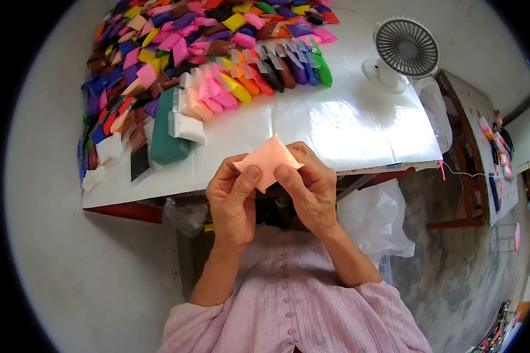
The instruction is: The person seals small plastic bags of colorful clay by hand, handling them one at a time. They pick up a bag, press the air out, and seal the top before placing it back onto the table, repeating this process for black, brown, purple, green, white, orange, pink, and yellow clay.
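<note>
Between my two hands is a small peach-coloured packet (269, 160), turned so one corner points up, in front of the table's near edge. My left hand (234, 197) grips its left side, with the thumb pressed on the front face. On the right side my right hand (312, 191) pinches it the same way, thumb on the face. The fingers behind the packet are partly hidden. Beyond my hands, a row of filled packets in several colours, including a yellow packet (237, 88) and a green packet (322, 69), leans across the table.
A teal block (169, 141) stands at the left with a white packet (188, 128) against it. Behind lies a big heap of coloured packets (182, 47). A small fan (405, 50) stands at the back right of the silver-white tabletop (335, 129). Plastic bags (377, 217) hang below the edge.
</note>
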`<control>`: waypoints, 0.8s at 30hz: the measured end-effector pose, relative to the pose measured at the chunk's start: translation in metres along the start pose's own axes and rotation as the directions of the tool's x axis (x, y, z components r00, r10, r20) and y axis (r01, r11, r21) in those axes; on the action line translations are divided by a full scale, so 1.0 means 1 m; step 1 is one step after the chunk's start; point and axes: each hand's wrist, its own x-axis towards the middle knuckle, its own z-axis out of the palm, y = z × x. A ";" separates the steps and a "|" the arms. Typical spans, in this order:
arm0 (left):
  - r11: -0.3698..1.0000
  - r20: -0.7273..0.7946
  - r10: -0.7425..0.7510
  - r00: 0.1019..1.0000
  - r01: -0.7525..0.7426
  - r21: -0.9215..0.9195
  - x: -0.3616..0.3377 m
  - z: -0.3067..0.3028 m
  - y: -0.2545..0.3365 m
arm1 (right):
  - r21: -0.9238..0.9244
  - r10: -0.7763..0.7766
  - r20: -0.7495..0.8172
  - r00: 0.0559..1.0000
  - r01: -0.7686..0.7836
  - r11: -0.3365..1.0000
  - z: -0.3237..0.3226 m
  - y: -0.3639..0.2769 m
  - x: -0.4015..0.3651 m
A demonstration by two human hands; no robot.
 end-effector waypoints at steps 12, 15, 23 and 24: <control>0.999 0.030 -0.022 0.999 0.023 -0.037 -0.004 -0.003 -0.009 | -0.120 -0.006 -0.062 0.998 -0.001 0.993 0.003 -0.012 0.000; 0.999 0.034 -0.025 0.999 0.026 -0.036 -0.004 -0.003 -0.009 | -0.154 -0.056 -0.088 0.995 0.042 0.987 0.005 -0.011 0.000; 0.997 0.098 0.000 0.995 -0.007 0.075 -0.002 -0.007 -0.002 | -0.217 0.009 0.012 1.000 -0.006 0.976 -0.010 -0.020 0.009; 0.995 0.104 0.012 0.995 -0.022 0.093 -0.002 -0.006 -0.001 | -0.205 0.034 0.021 0.999 -0.029 0.978 -0.011 -0.022 0.010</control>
